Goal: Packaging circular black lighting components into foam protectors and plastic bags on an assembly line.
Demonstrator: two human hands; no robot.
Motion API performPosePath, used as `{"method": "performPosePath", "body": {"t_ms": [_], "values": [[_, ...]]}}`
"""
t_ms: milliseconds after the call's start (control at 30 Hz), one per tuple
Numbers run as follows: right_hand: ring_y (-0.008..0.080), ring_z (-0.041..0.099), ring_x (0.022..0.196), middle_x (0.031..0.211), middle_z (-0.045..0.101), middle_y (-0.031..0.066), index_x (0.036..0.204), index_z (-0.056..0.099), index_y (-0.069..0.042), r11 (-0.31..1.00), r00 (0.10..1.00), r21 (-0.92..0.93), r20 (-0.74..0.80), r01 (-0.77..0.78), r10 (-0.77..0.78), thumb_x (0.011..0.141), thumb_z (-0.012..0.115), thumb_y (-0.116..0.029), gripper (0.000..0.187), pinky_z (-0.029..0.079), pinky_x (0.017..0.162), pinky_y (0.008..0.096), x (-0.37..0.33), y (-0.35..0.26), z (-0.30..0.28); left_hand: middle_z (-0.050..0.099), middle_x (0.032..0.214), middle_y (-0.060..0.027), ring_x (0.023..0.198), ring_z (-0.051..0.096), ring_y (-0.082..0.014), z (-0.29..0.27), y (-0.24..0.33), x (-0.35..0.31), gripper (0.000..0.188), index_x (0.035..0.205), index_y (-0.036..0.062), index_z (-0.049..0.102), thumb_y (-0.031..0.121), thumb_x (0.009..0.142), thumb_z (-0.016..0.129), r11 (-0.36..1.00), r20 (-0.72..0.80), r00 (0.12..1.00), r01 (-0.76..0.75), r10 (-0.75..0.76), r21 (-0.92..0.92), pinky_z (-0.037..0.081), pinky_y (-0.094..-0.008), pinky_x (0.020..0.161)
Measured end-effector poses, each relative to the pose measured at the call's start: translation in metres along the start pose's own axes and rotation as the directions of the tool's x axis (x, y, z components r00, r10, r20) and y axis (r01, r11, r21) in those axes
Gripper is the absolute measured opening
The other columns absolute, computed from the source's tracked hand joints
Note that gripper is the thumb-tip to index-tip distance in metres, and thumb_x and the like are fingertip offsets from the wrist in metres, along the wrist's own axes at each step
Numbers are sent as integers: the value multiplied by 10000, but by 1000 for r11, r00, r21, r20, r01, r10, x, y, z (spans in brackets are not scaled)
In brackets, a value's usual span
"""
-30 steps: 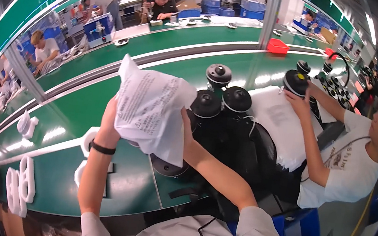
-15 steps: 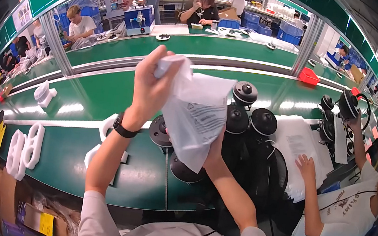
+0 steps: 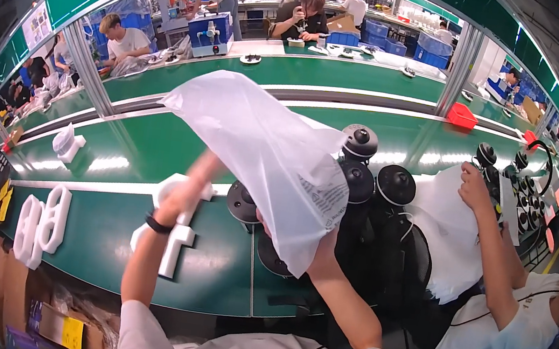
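A thin white translucent plastic bag (image 3: 266, 144) billows up in front of me, its upper end loose toward the left. Printing shows on its lower right. My right hand (image 3: 326, 248) grips the bag's lower right part; most of its fingers are hidden behind the plastic. My left hand (image 3: 185, 194) is off the bag, to its lower left, smeared by motion over a white foam piece (image 3: 180, 232). Next to the bag is a black domed unit (image 3: 241, 205); another lies partly hidden under it. More black domed units (image 3: 396, 185) stand just right of it.
White foam inserts (image 3: 51, 222) lie at the left of the green table (image 3: 100, 250). To the right, a co-worker's hand (image 3: 475, 186) lifts a white bag from a stack (image 3: 450, 246). A red bin (image 3: 461, 116) and a metal post (image 3: 459, 71) stand beyond.
My left hand has let go of the bag's top and dropped down. The bag has spread open toward the upper left. The co-worker has put down a black unit and raised a white bag.
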State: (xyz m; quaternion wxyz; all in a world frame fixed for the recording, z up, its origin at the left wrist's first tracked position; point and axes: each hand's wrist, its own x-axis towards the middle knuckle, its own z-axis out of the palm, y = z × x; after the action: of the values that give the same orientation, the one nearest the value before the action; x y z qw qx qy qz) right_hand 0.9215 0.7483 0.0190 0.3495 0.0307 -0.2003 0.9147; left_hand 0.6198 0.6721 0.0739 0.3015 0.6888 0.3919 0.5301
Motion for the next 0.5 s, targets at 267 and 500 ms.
{"method": "performPosePath", "body": {"t_ms": [267, 500], "values": [[369, 345, 1452, 1575, 346, 116, 1570, 319, -220, 964, 989, 253, -99, -81, 109, 826, 555, -767, 953, 394, 1108, 596, 4, 39, 64, 694, 1219, -95, 1105, 634, -190, 68, 86, 83, 412, 1240, 36, 687, 267, 911, 774, 937, -63, 967, 256, -248, 238, 503, -355, 980], [421, 324, 1444, 1587, 290, 165, 1572, 294, -191, 901, 988, 414, -17, -131, 152, 882, 532, -718, 900, 390, 1121, 611, 7, 42, 58, 717, 1161, -92, 1025, 665, -188, 39, 141, 102, 441, 1233, 53, 686, 257, 863, 809, 930, 239, 938, 163, -249, 330, 536, -355, 929]]}}
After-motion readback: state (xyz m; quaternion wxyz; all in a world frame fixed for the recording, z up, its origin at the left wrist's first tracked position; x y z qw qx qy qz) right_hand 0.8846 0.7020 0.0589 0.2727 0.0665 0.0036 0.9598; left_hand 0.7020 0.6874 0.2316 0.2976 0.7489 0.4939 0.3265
